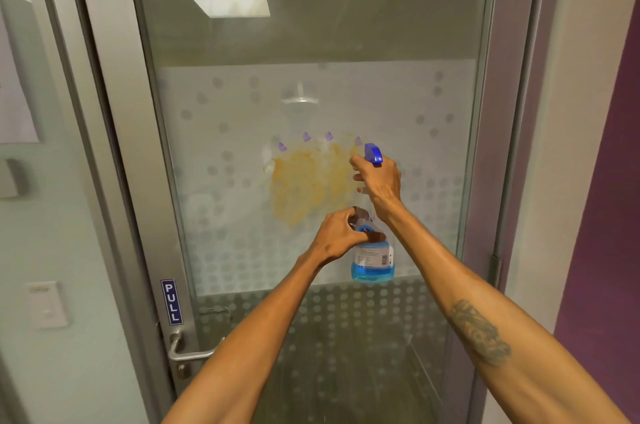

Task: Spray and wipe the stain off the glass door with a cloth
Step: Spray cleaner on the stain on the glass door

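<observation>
A yellow-orange stain (306, 186) is smeared across the frosted, dotted band of the glass door (346, 42). In front of it I hold a clear spray bottle (373, 259) with blue liquid at the bottom and a blue nozzle (373, 153). My right hand (379, 182) grips the bottle's neck and trigger, the nozzle facing the stain from its right side. My left hand (337, 236) clasps the bottle's body just below. No cloth is in view.
The door has a grey metal frame (114, 111), a blue PULL sign (172, 301) and a lever handle (188, 351) at lower left. A light switch (46, 304) sits on the left wall. A purple wall (606, 215) stands at right.
</observation>
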Motion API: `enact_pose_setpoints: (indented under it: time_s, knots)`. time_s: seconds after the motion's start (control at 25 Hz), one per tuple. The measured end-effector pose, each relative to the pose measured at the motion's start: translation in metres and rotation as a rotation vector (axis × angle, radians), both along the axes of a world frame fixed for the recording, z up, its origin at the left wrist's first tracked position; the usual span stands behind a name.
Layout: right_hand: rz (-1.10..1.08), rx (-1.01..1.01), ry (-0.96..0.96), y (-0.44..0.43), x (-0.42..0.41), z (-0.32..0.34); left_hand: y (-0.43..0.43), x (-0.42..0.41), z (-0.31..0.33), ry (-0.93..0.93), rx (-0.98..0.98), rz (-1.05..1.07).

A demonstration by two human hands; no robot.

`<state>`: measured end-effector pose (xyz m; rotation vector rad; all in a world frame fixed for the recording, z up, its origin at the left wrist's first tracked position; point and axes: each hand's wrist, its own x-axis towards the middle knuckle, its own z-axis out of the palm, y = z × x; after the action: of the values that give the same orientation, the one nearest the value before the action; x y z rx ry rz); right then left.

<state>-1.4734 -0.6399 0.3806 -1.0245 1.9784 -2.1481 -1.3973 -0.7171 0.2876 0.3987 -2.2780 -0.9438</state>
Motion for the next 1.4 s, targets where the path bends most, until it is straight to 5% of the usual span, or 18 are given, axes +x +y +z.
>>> enact_pose_setpoints:
  time_s: [0.2,0.68,1.4]
  knots:
    - [-0.169,-0.006,0.026,-0.010,0.001,-0.001,-0.014,-0.009,0.010,-0.020,-0.050,-0.010]
    - [-0.054,-0.031,-0.029,-0.020,0.004,0.001,-0.031,-0.013,0.006,-0.028,-0.064,-0.018]
    - [-0.219,-0.031,0.009,-0.023,0.023,-0.002,-0.031,0.000,0.009,-0.068,-0.096,-0.022]
